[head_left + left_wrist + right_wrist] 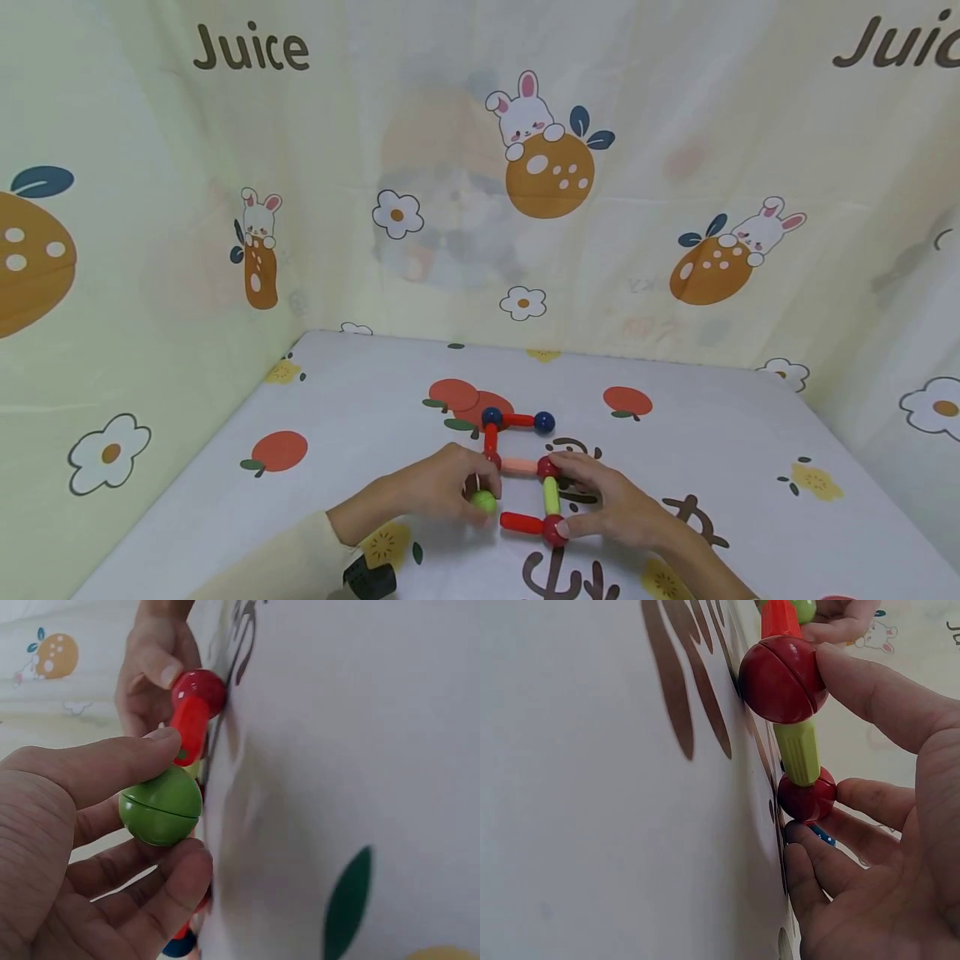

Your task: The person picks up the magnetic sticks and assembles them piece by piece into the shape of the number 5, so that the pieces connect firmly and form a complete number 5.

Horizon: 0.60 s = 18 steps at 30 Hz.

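Observation:
My left hand (448, 487) pinches a green ball (161, 806) with a seam round it, between thumb and fingertips. The ball is close to the free end of a red rod (521, 522). That rod belongs to a ball-and-rod toy figure lying on the table. My right hand (617, 504) holds the figure's right side, thumb on the near red ball (784, 679) and a fingertip on the farther red ball (807, 795). A yellow-green rod (552, 497) joins these two balls. A pink rod (519, 467) runs left to another red ball (492, 459), partly behind my left hand.
Farther back, the figure continues with a red rod (491, 437), a dark blue ball (492, 417), another red rod (517, 420) and an end blue ball (544, 422). A printed cloth covers the table (360, 375); patterned curtains (337, 150) stand behind and beside it.

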{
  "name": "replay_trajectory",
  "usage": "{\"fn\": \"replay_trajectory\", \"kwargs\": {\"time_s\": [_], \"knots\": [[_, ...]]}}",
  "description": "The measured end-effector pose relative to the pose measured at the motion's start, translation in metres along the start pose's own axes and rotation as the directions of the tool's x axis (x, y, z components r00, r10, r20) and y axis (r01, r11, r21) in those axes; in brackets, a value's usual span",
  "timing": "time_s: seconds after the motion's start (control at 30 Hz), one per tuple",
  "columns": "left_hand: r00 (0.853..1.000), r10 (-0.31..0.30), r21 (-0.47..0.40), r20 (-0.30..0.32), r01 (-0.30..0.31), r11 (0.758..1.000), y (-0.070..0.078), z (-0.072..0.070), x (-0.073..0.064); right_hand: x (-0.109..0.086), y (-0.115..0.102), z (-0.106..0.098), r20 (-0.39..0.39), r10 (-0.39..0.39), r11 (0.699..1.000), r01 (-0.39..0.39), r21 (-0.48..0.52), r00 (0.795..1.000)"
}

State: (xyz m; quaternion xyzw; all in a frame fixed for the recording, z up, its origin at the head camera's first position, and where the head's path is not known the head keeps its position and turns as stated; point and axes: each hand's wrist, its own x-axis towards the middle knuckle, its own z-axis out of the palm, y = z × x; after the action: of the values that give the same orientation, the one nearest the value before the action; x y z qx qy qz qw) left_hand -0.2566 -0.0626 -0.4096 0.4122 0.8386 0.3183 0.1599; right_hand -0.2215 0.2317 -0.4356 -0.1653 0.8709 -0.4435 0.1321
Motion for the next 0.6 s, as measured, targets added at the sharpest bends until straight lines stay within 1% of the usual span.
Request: {"fn": "replay_trajectory", "kwargs": {"time_s": [0.2,0.6], "knots": [[1.0,0.02,-0.026,0.024,-0.019,0.999,-0.004,0.008,-0.002,0.0,-0.001,0.0,-0.001,0.001,1.0,-0.001,0.007,1.0],[0.999,0.001,-0.008,0.041,-0.001,1.0,-0.005,0.015,-0.001,0.0,0.001,0.0,0.003,-0.005,1.0,0.005,0.017,1.0]]}}
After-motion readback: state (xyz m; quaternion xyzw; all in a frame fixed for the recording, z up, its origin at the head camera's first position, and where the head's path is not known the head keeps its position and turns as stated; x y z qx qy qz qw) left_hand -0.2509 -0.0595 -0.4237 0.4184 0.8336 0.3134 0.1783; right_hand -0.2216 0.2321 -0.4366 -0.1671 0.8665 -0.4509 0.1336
